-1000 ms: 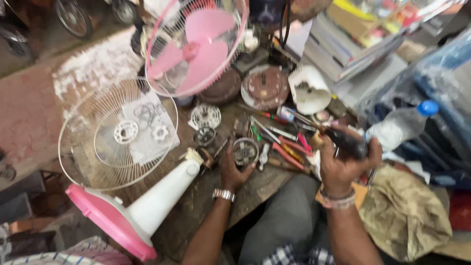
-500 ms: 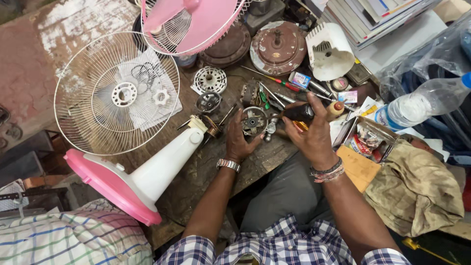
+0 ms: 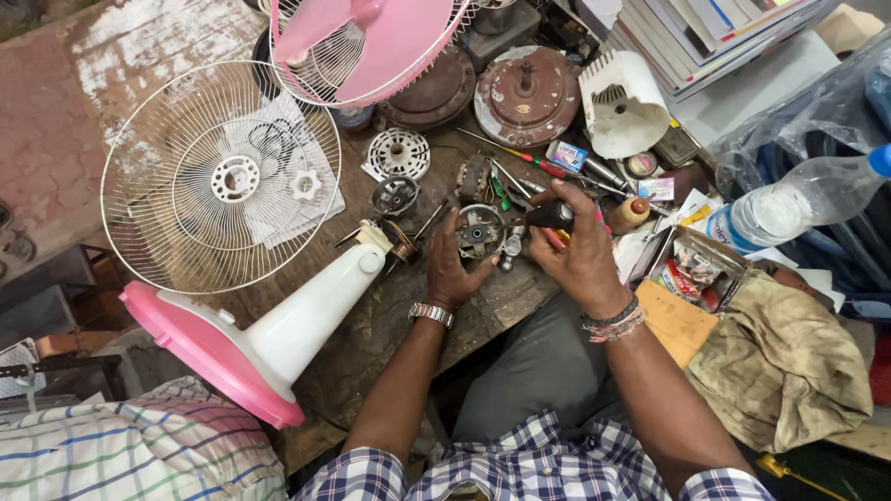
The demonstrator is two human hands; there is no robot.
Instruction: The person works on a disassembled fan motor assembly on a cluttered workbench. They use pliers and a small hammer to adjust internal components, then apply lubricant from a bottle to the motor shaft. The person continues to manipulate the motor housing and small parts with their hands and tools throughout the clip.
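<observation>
Blue-and-white small box lies upper centre beside a red-handled screwdriver; pink-white label card just right of it. Left hand cups the round motor part at centre, fingers curled on it. Right hand is closed around a black tool handle, tip at the motor. Versus half a second ago, view sits lower; both hands barely shifted.
</observation>
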